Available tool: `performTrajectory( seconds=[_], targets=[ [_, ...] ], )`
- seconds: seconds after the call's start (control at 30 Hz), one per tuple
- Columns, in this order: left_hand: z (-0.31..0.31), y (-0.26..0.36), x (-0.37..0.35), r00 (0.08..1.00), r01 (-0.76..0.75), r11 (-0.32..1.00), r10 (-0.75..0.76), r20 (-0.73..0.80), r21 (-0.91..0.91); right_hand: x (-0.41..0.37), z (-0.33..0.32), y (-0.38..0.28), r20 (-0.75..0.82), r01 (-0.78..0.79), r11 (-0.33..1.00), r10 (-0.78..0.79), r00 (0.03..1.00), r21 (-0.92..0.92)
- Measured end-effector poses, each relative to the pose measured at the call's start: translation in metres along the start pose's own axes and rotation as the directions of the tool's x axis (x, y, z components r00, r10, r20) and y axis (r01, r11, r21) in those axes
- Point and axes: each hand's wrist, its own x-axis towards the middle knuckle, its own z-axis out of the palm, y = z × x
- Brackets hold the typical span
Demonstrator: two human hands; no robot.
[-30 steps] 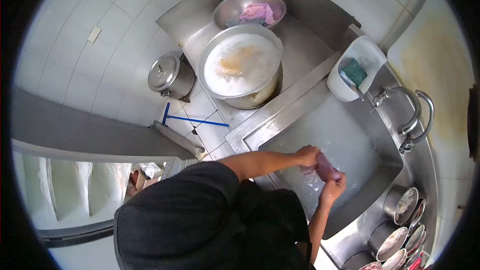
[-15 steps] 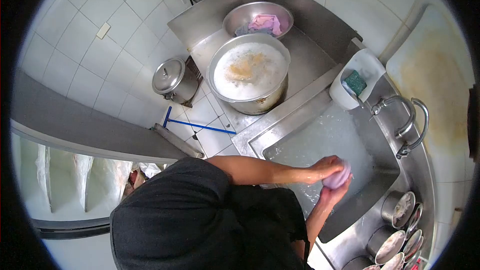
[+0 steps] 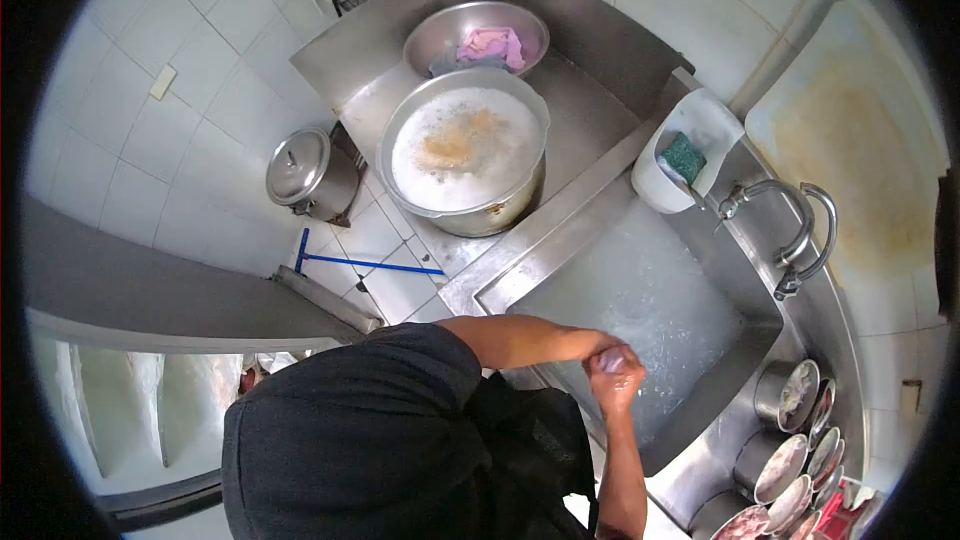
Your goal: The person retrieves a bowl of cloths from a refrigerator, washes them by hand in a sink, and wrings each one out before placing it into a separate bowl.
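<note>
My left hand (image 3: 591,343) and my right hand (image 3: 619,384) are closed together on a small, wet lilac cloth (image 3: 611,363). Only a bit of the cloth shows between the fingers; the rest is hidden in the grip. Both hands are wet and held close to my body, above the near side of a steel sink (image 3: 712,383). Cloudy water (image 3: 640,290) with bubbles and ripples fills the sink's basin below them.
Beyond the sink stand a big pot (image 3: 515,205) of foamy liquid and a steel bowl (image 3: 420,38) with pink and grey cloths. A white holder (image 3: 660,180) with a green scouring pad (image 3: 683,157) sits near the faucet (image 3: 800,230). Several metal containers (image 3: 765,465) line the right counter.
Both hands have come back towards my body with the cloth, which is now squeezed smaller and mostly covered. The water below shows fresh ripples. The view has shifted slightly.
</note>
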Motion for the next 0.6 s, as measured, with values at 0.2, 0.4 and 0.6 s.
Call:
performTrajectory(
  seconds=[0.2,0.4,0.6],
  targets=[
    [0.001,-0.011,-0.04,0.941,0.308,0.938,-0.276,0.195,-0.16,0.002,-0.001,-0.022,0.324,-0.244,0.967,0.209,0.923,0.072],
    [-0.096,0.127,-0.263,0.614,-0.384,0.921,0.202,0.763,0.065,0.159,-0.002,-0.13,-0.062,-0.323,0.743,0.438,0.897,0.586],
    [-0.228,0.22,-0.404,0.38,-0.401,-0.184,0.858,0.345,0.898,0.341,0.08,-0.303,0.113,-0.111,0.289,0.01,0.994,0.951]
  ],
)
